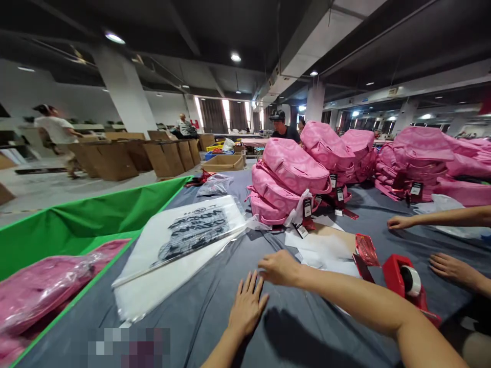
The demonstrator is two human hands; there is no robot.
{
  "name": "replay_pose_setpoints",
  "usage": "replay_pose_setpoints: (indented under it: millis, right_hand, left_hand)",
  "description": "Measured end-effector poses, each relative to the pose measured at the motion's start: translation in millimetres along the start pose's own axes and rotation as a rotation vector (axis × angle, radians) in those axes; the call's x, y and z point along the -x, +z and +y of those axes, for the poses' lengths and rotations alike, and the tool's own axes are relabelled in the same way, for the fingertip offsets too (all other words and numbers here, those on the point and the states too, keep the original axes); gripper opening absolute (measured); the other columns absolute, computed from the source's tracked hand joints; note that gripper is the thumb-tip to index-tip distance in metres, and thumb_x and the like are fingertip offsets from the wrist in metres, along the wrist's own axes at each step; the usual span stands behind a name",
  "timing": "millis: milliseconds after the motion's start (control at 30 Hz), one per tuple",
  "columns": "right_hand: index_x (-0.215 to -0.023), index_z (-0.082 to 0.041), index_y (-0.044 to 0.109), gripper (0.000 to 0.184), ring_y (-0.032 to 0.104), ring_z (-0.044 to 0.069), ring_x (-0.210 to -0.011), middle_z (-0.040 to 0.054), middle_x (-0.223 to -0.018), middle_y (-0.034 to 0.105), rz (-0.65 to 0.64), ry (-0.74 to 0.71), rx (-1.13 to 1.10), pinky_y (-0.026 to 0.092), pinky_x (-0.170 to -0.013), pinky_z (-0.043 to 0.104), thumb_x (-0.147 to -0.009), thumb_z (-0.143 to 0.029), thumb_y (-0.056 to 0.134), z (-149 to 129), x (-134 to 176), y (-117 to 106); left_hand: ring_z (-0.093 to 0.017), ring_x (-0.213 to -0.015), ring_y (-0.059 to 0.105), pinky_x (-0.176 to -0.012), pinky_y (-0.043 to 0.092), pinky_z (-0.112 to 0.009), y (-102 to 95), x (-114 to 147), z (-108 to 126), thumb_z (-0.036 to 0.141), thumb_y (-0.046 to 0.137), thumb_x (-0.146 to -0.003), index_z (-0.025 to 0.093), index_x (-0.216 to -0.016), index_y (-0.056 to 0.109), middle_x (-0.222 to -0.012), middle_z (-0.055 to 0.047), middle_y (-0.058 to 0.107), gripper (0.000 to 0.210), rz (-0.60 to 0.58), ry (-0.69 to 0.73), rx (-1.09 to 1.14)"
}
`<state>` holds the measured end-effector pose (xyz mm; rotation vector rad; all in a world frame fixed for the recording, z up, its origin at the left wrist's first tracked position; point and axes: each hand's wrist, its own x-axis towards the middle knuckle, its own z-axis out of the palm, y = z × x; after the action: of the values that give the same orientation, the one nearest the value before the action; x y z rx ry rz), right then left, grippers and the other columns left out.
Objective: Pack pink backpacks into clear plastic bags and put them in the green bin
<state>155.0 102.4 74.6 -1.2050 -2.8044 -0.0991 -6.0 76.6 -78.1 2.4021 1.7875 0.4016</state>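
My left hand (pixel 247 305) lies flat on the dark grey table cover (pixel 215 286), its fingers stretched and a little apart. Just beyond its fingertips is my right hand (pixel 281 268), with curled fingers; whatever they may hold is hidden. To the left of both hands lie white plastic bags with black printing (pixel 194 230), stacked flat. White paper sheets (pixel 322 250) are spread beyond my right hand. Behind them, pink backpacks (pixel 293 166) with black hang tags (pixel 307 208) are piled up.
A red tape dispenser (pixel 402 278) and red packet (pixel 367 249) stand right of my forearm. A co-worker's hands (pixel 452 268) rest at the far right. A green-lined bin (pixel 95 209) holds a bagged pink backpack (pixel 49 286). Cardboard boxes (pixel 111 161) and people are farther back.
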Motion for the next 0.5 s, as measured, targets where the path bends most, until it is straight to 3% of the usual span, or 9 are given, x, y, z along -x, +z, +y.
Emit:
replay_pose_setpoints:
  millis: [100,200,300,400,500]
  right_hand:
    - [-0.094,-0.018,0.075,0.011,0.073,0.018,-0.086,0.0091,-0.097,0.076,-0.015,0.09,0.112,0.053,-0.073,0.025,-0.091,-0.021,0.065,82,-14,-23]
    - [-0.109,-0.016,0.074,0.025,0.069,0.023,-0.111,0.0151,-0.123,0.072,0.101,0.185,0.167,0.053,-0.095,0.033,-0.09,-0.011,0.058,157,-40,-50]
    - [-0.14,-0.009,0.058,0.046,0.052,0.03,-0.138,0.0249,-0.15,0.052,0.286,0.326,0.203,0.043,-0.114,0.044,-0.095,-0.012,0.051,220,-80,-83]
    - [-0.155,-0.004,0.038,0.067,0.036,0.036,-0.149,0.0297,-0.159,0.038,0.439,0.513,0.195,0.032,-0.12,0.052,-0.096,-0.029,0.059,264,-124,-108]
    - [-0.156,-0.009,0.038,0.076,0.035,0.037,-0.15,0.0272,-0.16,0.038,0.426,0.767,0.154,0.031,-0.119,0.052,-0.095,-0.045,0.065,282,-152,-107]
  left_hand:
    - [-0.032,-0.157,0.024,-0.126,0.024,-0.059,17.3,-4,-7,0.054,0.038,-0.101,0.027,-0.159,0.036,-0.169,-0.01,0.025,0.064,-0.087,0.025,-0.049]
    - [-0.032,-0.156,0.027,-0.125,0.029,-0.058,38.1,0,-21,0.055,0.036,-0.103,0.034,-0.159,0.03,-0.169,-0.006,0.024,0.06,-0.027,0.047,-0.084]
    - [-0.031,-0.152,0.036,-0.12,0.037,-0.052,59.6,1,-37,0.055,0.042,-0.102,0.04,-0.158,0.027,-0.167,-0.003,0.03,0.06,0.091,0.104,-0.13]
    - [-0.031,-0.149,0.042,-0.117,0.041,-0.046,79.4,-1,-54,0.054,0.049,-0.1,0.041,-0.158,0.024,-0.166,-0.001,0.033,0.065,0.152,0.151,-0.163]
    - [-0.032,-0.146,0.047,-0.116,0.042,-0.045,96.8,-5,-67,0.055,0.059,-0.095,0.042,-0.156,0.026,-0.163,-0.001,0.038,0.071,0.109,0.151,-0.149]
